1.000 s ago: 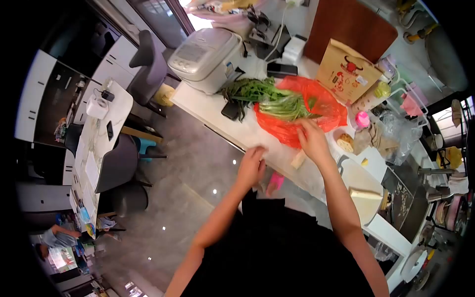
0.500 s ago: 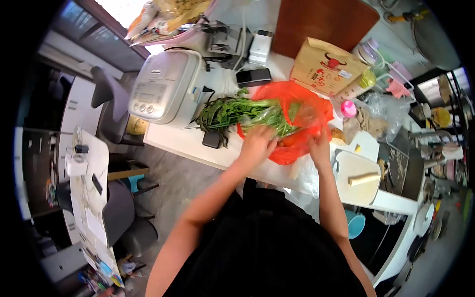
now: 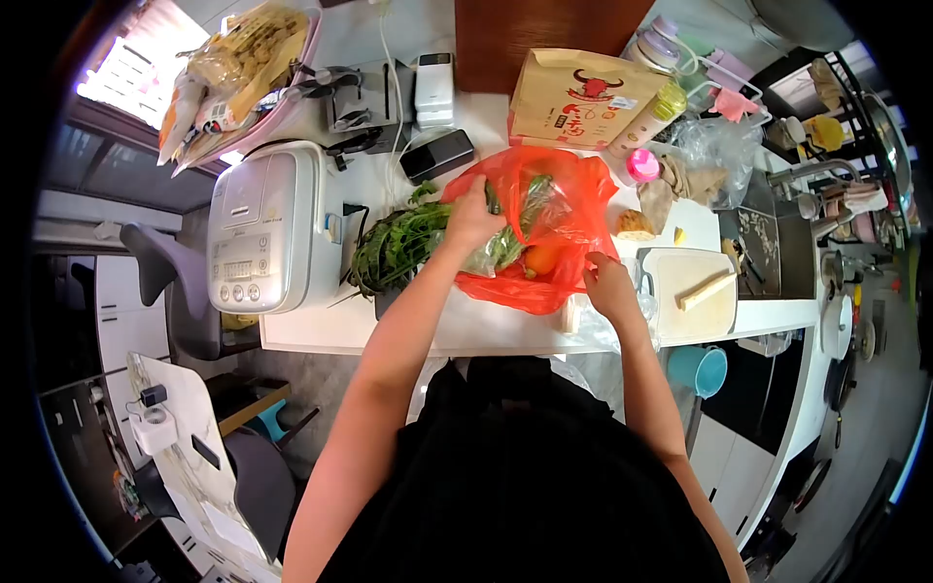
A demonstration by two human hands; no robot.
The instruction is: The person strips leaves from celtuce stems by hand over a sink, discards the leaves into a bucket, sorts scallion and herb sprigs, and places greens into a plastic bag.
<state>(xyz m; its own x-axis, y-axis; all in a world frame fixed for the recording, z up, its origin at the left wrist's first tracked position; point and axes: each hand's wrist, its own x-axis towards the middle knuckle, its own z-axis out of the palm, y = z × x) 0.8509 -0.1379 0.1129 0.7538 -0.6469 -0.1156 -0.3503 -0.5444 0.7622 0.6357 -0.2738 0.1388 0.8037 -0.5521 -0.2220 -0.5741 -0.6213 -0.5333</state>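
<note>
Near side: the left forearm covers part of the leafy greens (image 3: 389,245). Both forearms reach forward over the white counter (image 3: 321,332). Left hand (image 3: 474,219): back up, at the left side of the red bag (image 3: 573,189); grip unclear. Right hand (image 3: 610,289): fingers curled at the bag's right edge; cannot tell whether they clamp film. The bag lies on the counter, its film partly veiling an orange round item (image 3: 539,258). Beyond: paper bag (image 3: 573,97), upright.
</note>
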